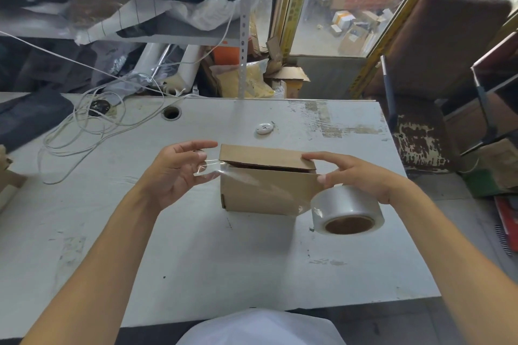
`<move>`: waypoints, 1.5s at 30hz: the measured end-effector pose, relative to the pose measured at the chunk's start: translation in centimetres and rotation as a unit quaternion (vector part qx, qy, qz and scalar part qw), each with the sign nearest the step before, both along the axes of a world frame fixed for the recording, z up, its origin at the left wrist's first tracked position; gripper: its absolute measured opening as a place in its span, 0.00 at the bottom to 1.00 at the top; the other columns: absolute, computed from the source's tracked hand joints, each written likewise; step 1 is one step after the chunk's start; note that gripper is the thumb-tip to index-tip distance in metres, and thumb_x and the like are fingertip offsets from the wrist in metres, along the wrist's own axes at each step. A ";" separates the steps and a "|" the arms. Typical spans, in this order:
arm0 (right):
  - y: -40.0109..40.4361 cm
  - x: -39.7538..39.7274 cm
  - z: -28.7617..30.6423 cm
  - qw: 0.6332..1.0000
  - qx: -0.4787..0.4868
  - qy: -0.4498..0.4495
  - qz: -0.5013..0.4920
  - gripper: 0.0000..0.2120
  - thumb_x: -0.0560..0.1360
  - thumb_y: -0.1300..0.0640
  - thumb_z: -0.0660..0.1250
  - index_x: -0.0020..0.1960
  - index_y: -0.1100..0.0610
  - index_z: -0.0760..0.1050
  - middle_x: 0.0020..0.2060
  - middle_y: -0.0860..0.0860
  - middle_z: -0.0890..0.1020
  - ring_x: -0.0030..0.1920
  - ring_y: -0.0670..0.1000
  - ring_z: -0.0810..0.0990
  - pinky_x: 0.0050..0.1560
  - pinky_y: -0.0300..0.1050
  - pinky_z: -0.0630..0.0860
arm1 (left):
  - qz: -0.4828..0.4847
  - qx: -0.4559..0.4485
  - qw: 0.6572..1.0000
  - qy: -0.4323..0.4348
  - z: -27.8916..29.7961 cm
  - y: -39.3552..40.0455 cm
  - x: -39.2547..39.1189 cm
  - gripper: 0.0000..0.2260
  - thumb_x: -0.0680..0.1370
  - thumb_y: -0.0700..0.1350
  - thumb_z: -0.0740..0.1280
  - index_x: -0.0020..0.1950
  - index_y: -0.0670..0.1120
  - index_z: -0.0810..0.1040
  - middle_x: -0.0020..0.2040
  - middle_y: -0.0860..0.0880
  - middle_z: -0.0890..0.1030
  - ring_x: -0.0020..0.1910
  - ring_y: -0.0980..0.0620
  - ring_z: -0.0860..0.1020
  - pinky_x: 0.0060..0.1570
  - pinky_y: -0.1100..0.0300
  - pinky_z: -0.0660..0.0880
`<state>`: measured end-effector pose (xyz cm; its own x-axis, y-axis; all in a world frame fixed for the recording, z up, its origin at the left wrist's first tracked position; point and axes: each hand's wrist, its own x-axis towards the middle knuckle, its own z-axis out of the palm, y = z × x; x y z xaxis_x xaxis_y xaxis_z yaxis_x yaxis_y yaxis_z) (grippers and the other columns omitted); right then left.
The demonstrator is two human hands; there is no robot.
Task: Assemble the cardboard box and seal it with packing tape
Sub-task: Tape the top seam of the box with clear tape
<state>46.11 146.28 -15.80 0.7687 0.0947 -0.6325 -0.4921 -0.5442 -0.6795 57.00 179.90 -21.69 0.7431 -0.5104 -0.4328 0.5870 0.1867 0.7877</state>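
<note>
A small brown cardboard box (263,190) stands on the white table (196,260), its top flap lying slightly ajar. A clear strip of tape (241,175) runs across the box's front face from left to right. My left hand (179,168) pinches the free end of the strip just off the box's left edge. My right hand (361,173) holds the roll of clear packing tape (346,210) at the box's right front corner, with its index finger resting on the flap's right end.
A tangle of white cable (84,131) lies at the table's back left near a round cable hole (171,113). A small white oval device (264,128) sits behind the box. A worn brown chair (426,120) stands at the right. Cluttered shelves rise behind the table.
</note>
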 end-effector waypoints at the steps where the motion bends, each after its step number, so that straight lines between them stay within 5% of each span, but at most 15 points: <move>1: 0.0 -0.1 -0.1 1.000 0.007 0.005 0.003 0.24 0.75 0.48 0.67 0.67 0.29 0.69 0.59 0.41 0.76 0.57 0.47 0.77 0.58 0.44 0.69 | 0.001 0.002 1.000 0.002 -0.1 -0.4 -0.3 0.13 0.72 0.34 0.70 0.56 0.40 0.83 0.35 0.48 0.75 0.36 0.51 0.75 0.52 0.46 0.79; 6: -0.1 -0.1 -1.0 1.000 0.016 0.010 0.001 0.25 0.81 0.57 0.64 0.67 0.28 0.68 0.49 0.52 0.84 0.50 0.50 0.82 0.55 0.47 0.73 | -0.034 -0.011 0.999 0.028 -0.4 -1.3 -0.8 0.16 0.72 0.35 0.68 0.59 0.41 0.82 0.44 0.45 0.78 0.37 0.51 0.75 0.43 0.58 0.79; 10: 0.2 0.5 -1.3 1.000 -0.001 -0.003 0.014 0.26 0.81 0.59 0.64 0.65 0.28 0.68 0.48 0.58 0.84 0.44 0.49 0.82 0.52 0.47 0.74 | -0.047 0.004 0.999 0.022 -0.5 -1.4 -0.5 0.18 0.71 0.36 0.68 0.61 0.40 0.80 0.40 0.48 0.77 0.33 0.52 0.73 0.41 0.57 0.76; 14: 0.6 1.4 -1.4 0.999 -0.007 -0.011 0.033 0.28 0.79 0.61 0.66 0.67 0.30 0.68 0.38 0.52 0.81 0.41 0.46 0.80 0.52 0.47 0.72 | -0.094 0.032 0.995 0.017 -0.2 -1.4 0.0 0.18 0.71 0.37 0.69 0.61 0.41 0.79 0.40 0.48 0.79 0.38 0.50 0.75 0.39 0.59 0.73; 21: 1.0 2.5 -1.2 0.998 -0.031 -0.008 0.059 0.28 0.79 0.61 0.66 0.68 0.30 0.67 0.45 0.55 0.81 0.47 0.51 0.81 0.55 0.47 0.72 | -0.129 0.025 0.991 0.030 -0.3 -0.9 0.2 0.20 0.69 0.38 0.73 0.61 0.43 0.78 0.42 0.47 0.79 0.35 0.51 0.75 0.39 0.57 0.73; 25: 0.6 2.3 -1.9 0.998 -0.004 -0.008 0.059 0.26 0.80 0.64 0.65 0.66 0.35 0.71 0.38 0.40 0.81 0.42 0.48 0.80 0.48 0.42 0.72 | -0.102 0.007 0.994 0.035 -0.3 -0.8 -0.1 0.18 0.72 0.36 0.69 0.61 0.43 0.78 0.40 0.47 0.76 0.34 0.52 0.74 0.41 0.55 0.73; 29: 0.6 2.3 -2.2 0.998 -0.015 -0.008 0.063 0.27 0.80 0.63 0.65 0.65 0.31 0.70 0.45 0.46 0.80 0.48 0.55 0.81 0.52 0.45 0.72 | -0.048 0.024 0.998 -0.012 0.3 -0.2 -0.1 0.18 0.73 0.35 0.70 0.62 0.43 0.78 0.38 0.48 0.75 0.35 0.52 0.76 0.44 0.53 0.77; 32: 0.6 2.3 -2.0 0.998 -0.024 0.000 0.065 0.27 0.80 0.62 0.65 0.66 0.31 0.70 0.49 0.39 0.77 0.48 0.52 0.81 0.48 0.40 0.70 | -0.016 0.069 0.996 -0.055 0.4 -0.3 -0.1 0.14 0.77 0.33 0.68 0.62 0.42 0.78 0.38 0.48 0.76 0.36 0.53 0.77 0.42 0.58 0.77; 38: 0.5 2.5 -2.1 0.997 -0.028 -0.001 0.072 0.28 0.80 0.62 0.65 0.67 0.31 0.69 0.54 0.32 0.73 0.47 0.37 0.77 0.46 0.35 0.68 | 0.039 0.084 0.996 0.019 -2.2 -0.2 -0.7 0.07 0.79 0.32 0.67 0.53 0.42 0.79 0.39 0.47 0.77 0.36 0.51 0.76 0.38 0.62 0.78; 45: 0.5 2.4 -2.3 0.998 -0.021 -0.001 0.060 0.28 0.80 0.62 0.65 0.66 0.29 0.69 0.59 0.33 0.72 0.50 0.38 0.76 0.49 0.37 0.68 | 0.096 0.044 0.993 0.062 -4.4 -1.2 -1.3 0.06 0.79 0.33 0.67 0.53 0.41 0.78 0.38 0.48 0.77 0.32 0.53 0.76 0.36 0.63 0.77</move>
<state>48.49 146.82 -18.15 0.7544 0.1596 -0.6367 -0.4200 -0.6281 -0.6551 55.72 178.68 -26.07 0.7615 -0.3208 -0.5632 0.6403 0.2375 0.7305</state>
